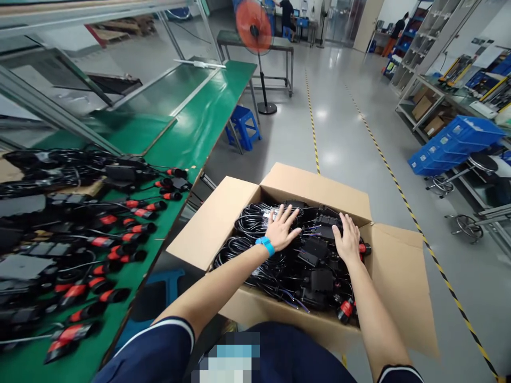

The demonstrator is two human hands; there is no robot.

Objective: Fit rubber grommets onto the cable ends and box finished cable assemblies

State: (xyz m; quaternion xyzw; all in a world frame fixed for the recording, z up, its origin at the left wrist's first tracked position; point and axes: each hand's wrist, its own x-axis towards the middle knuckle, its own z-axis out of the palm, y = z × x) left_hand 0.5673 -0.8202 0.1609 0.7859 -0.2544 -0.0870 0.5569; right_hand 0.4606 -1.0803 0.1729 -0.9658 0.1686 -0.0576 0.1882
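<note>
From the head camera: the left hand [281,229] and right hand [348,238] lie flat, fingers spread, gripping nothing, on tangled black cable assemblies [307,260] filling the cardboard box [315,186]. Floppy, snag-prone, probably heavy together; best lifted by the rigid black housings.

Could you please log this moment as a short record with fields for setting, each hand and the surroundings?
setting: factory floor beside a green workbench
left hand: flat, fingers spread, on black cables in the cardboard box; blue wristband
right hand: palm down on black modules in the same box
bench: more cables with red-tipped connectors
background: red fan, blue stool, blue crates
</note>
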